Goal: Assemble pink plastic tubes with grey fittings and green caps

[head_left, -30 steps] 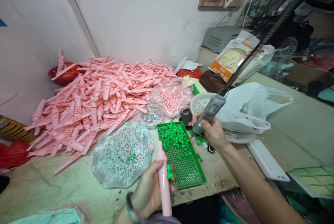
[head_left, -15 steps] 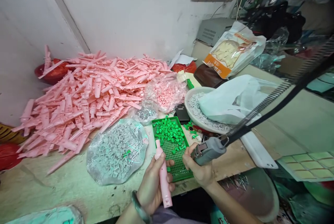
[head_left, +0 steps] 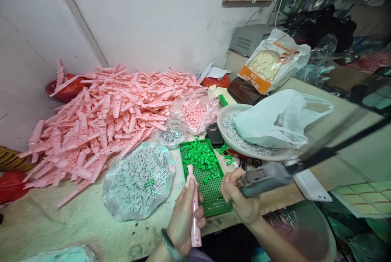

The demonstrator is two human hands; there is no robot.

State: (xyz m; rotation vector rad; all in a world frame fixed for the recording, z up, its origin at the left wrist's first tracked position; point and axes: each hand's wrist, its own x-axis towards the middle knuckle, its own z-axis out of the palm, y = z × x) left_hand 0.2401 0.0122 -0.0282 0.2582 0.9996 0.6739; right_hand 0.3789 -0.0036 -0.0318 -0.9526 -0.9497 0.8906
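My left hand (head_left: 187, 209) is closed round a pink plastic housing (head_left: 196, 229), a slim tube with a narrow neck pointing up and away. My thumb lies along its upper part. Curled fingers of my right hand (head_left: 241, 199) grip a grey electric screwdriver (head_left: 265, 178), blurred by motion; its tip is hidden. A black cord (head_left: 345, 146) and a blurred spring run from its rear toward the upper right. Between and beyond my hands lies a green perforated tray (head_left: 214, 193) with small green plastic parts (head_left: 200, 156) in it.
Left of the tray, a clear bag (head_left: 137, 184) holds grey pieces and metal pins. A heap of pink housings (head_left: 100, 119) fills the back left. On the right stand a bowl (head_left: 224, 132) of small grey parts, partly under a white bag (head_left: 269, 119), and a lower basin (head_left: 317, 229).
The screwdriver has swung to the right and lies flatter, with my right hand shifting slightly right. The pink housing has turned in my left hand and stands more upright.
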